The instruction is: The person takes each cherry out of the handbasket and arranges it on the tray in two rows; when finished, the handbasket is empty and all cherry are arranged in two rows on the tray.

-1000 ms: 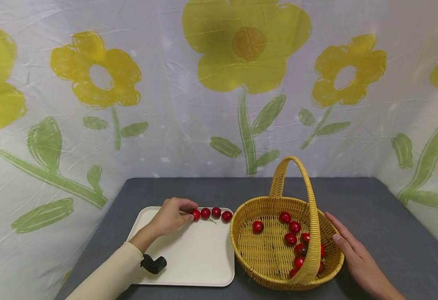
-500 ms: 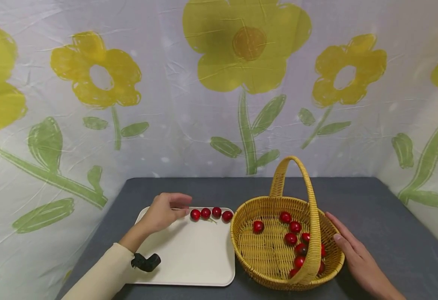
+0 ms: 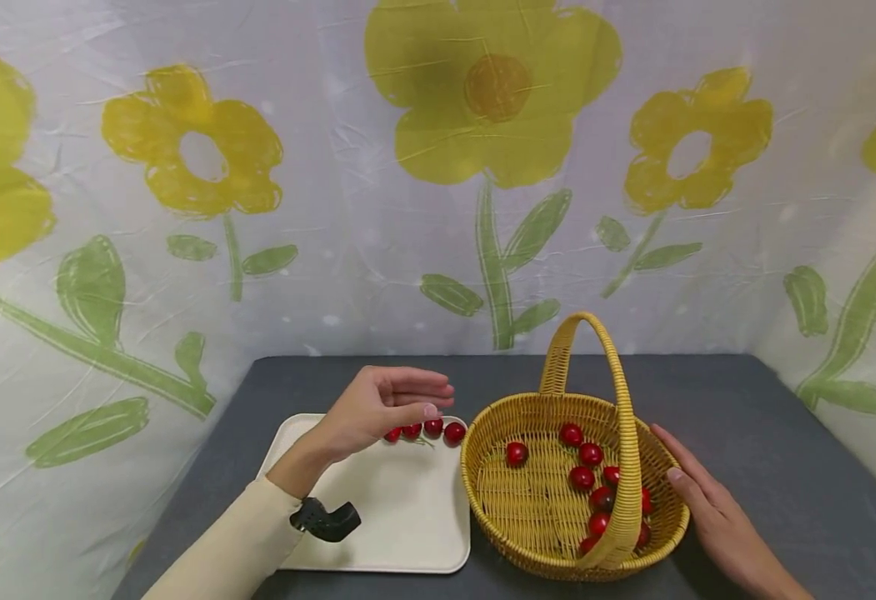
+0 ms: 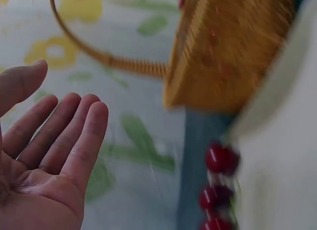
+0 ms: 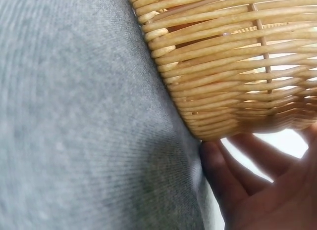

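Tray cherries (image 3: 454, 433): four in a row along the far edge of the pale tray (image 3: 407, 525), some partly hidden by the left hand (image 3: 377, 408); a nudge could send one rolling, perhaps over the low rim.
Left hand: raised over the row, fingers straight, thumb apart, holding nothing; a low sweep might knock the fruit or catch the wicker basket (image 3: 520, 500) just beside the tray.
Basket cherries (image 3: 591, 454): loose inside, most gathered towards the right near the handle (image 3: 624, 425), one apart on the left; any tilt would probably set them rolling.
Right hand (image 3: 708, 504): fingers resting against the basket's outer right side, not wrapped round it; too firm a push could slide the basket across the table (image 3: 708, 392) into the tray.
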Available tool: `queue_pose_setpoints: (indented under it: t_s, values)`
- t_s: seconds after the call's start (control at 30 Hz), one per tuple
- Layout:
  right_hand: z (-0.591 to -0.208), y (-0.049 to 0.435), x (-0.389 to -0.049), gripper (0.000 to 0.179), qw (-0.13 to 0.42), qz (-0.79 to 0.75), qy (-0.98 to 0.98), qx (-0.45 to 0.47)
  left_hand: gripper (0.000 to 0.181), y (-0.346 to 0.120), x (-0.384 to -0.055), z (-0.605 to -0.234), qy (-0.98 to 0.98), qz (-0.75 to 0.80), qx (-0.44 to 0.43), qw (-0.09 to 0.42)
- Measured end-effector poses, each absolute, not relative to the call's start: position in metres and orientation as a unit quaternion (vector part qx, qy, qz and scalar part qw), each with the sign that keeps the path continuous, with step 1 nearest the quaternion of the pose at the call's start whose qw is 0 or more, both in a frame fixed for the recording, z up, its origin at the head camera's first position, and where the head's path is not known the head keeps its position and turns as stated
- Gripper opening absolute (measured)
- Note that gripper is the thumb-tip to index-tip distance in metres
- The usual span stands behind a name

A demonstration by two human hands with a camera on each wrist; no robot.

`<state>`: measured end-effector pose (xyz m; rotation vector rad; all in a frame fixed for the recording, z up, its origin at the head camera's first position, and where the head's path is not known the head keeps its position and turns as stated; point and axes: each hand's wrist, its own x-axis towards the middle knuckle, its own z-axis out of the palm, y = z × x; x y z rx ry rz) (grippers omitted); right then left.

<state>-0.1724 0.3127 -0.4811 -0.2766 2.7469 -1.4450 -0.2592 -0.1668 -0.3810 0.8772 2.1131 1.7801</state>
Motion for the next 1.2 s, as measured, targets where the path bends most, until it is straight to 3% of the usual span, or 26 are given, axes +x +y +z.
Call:
queue_pose_setpoints:
  t_s: [0.43, 0.73, 0.9, 1.13, 1.2]
  values:
    - [-0.478, 0.312, -0.174, 0.056, 0.017, -0.446, 0.891, -0.082, 0.040, -0.046, -0.261, -0.350, 0.735, 0.526, 0.398, 0.156]
    - [-0.475, 0.312, -0.172, 0.056, 0.016, -0.441, 0.893, -0.088, 0.028, 0.027, -0.262, -0.352, 0.846, 0.223, 0.470, 0.117]
    - [-0.476, 0.311, -0.171, 0.055, 0.010, -0.443, 0.892, -0.093, 0.024, 0.051, -0.264, -0.363, 0.872, 0.111, 0.457, 0.140]
    - [-0.478, 0.314, -0.174, 0.055, 0.005, -0.441, 0.892, -0.093, 0.001, 0.072, -0.265, -0.380, 0.895, 0.033, 0.398, 0.198]
    - [-0.478, 0.314, -0.173, 0.055, 0.003, -0.442, 0.892, -0.096, 0.010, 0.076, -0.265, -0.384, 0.899, 0.023, 0.390, 0.199]
